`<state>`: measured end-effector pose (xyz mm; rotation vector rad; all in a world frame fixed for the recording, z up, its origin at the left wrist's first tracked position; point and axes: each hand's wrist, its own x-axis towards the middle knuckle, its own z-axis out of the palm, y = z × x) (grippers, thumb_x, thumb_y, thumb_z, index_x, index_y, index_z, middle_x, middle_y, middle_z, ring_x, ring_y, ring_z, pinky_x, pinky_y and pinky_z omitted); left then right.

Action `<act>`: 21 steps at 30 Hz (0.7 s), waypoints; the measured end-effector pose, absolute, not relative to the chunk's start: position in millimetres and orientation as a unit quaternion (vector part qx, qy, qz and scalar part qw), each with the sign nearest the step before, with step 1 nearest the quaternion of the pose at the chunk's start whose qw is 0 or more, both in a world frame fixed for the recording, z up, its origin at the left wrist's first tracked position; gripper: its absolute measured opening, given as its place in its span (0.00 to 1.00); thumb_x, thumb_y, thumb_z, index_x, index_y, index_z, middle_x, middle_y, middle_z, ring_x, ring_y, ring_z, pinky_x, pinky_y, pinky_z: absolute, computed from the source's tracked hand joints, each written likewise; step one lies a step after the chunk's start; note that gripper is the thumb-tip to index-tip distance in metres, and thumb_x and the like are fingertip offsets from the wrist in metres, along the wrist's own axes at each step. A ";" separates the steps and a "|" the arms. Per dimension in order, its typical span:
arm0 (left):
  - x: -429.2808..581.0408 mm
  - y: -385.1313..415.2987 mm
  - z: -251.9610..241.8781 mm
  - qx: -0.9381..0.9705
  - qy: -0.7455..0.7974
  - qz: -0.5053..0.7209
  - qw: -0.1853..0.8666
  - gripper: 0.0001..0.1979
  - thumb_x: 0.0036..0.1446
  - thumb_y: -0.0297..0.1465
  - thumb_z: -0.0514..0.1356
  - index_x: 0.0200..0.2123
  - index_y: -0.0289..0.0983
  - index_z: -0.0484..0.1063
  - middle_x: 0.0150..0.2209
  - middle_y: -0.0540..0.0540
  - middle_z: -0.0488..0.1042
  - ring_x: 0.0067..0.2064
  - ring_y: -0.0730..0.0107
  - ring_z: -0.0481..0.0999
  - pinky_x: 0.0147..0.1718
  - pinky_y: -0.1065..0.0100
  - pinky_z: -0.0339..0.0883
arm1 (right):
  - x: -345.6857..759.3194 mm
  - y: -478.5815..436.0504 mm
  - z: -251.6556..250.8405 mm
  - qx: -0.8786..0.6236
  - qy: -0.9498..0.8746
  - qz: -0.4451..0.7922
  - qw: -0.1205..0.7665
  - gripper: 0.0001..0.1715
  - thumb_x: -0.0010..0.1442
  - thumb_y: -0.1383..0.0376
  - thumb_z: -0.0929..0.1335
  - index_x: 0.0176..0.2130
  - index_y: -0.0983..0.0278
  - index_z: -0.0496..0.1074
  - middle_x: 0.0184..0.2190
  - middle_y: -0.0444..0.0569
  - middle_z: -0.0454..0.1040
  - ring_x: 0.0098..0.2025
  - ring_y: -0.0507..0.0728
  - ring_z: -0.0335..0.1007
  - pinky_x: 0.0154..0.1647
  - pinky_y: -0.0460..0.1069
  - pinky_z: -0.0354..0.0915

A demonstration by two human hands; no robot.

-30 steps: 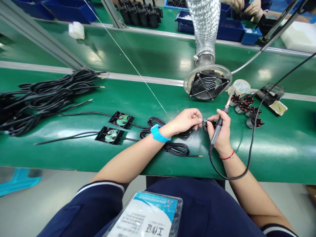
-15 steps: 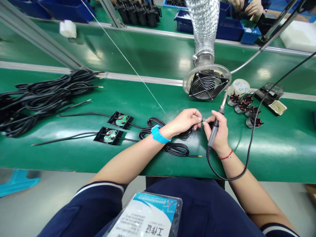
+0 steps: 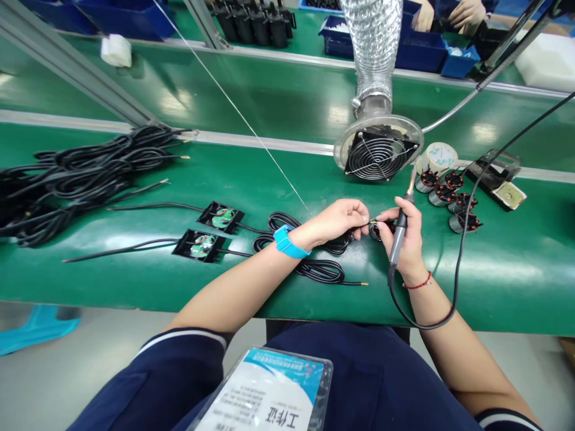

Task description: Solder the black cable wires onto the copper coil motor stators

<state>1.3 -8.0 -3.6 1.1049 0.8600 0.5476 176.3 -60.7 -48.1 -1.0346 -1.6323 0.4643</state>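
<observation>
My left hand, with a blue wrist strap, pinches the stripped wire ends of a black coiled cable. My right hand is closed round a soldering iron whose tip points up toward the fan. Its fingers also touch a small copper-wound motor stator lying between both hands. A thin solder wire runs down from the upper left to a spot just left of my left hand.
A fume fan on a foil duct stands just beyond the hands. Several stators and a tape roll lie to the right. Two black plates with cables and a cable pile lie left. Another person's hands work at the far bench.
My right hand with the soldering iron has shifted slightly right and back. A white object on the far conveyor belt has drifted left. My left hand stays put.
</observation>
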 end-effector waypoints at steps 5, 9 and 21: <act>0.0 -6.8 -6.5 0.514 0.380 0.244 0.729 0.08 0.60 0.19 0.56 0.29 0.32 0.67 0.23 0.50 0.76 0.21 0.81 0.72 0.24 0.76 0.64 | 180.4 -62.7 -49.4 -0.427 -0.701 0.214 0.529 0.33 0.64 0.68 0.69 0.64 0.51 0.58 0.39 0.44 0.74 0.42 0.56 0.74 0.46 0.56 0.74; -0.8 -7.5 -3.5 0.536 0.367 0.250 0.717 0.06 0.59 0.20 0.57 0.30 0.32 0.68 0.25 0.50 0.75 0.23 0.81 0.72 0.26 0.75 0.66 | 179.9 -61.7 -47.6 -0.419 -0.707 0.194 0.535 0.34 0.63 0.68 0.70 0.64 0.50 0.59 0.39 0.44 0.73 0.40 0.55 0.74 0.47 0.56 0.73; 0.0 -9.9 -5.3 0.655 0.342 0.267 0.619 0.03 0.58 0.28 0.60 0.32 0.34 0.69 0.27 0.53 0.71 0.29 0.77 0.68 0.31 0.72 0.62 | 181.7 -61.4 -39.9 -0.437 -0.709 0.172 0.527 0.32 0.62 0.68 0.70 0.62 0.54 0.61 0.36 0.43 0.76 0.37 0.54 0.76 0.43 0.54 0.74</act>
